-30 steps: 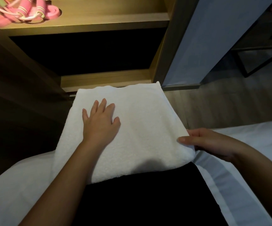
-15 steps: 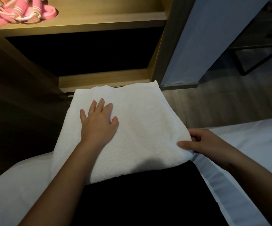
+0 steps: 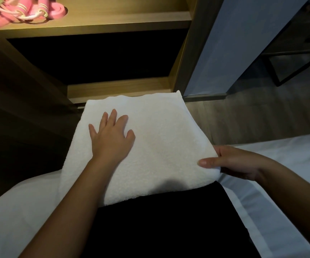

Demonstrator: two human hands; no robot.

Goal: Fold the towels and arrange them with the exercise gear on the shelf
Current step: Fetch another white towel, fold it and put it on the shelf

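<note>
A folded white towel lies across my lap in front of the wooden shelf unit. My left hand rests flat on its left half with fingers spread. My right hand pinches the towel's near right corner, thumb on top and fingers underneath. Pink exercise gear, bands and a skipping rope, sits on the lit upper shelf at top left.
A lower wooden shelf lies just beyond the towel, with a dark gap above it. A grey door panel stands to the right. White bedding spreads on both sides. A dark metal table frame stands on the wood floor at right.
My right hand has shifted slightly left along the towel's corner, thumb further over the top. My left hand stays pressed flat. The view has drifted a little.
</note>
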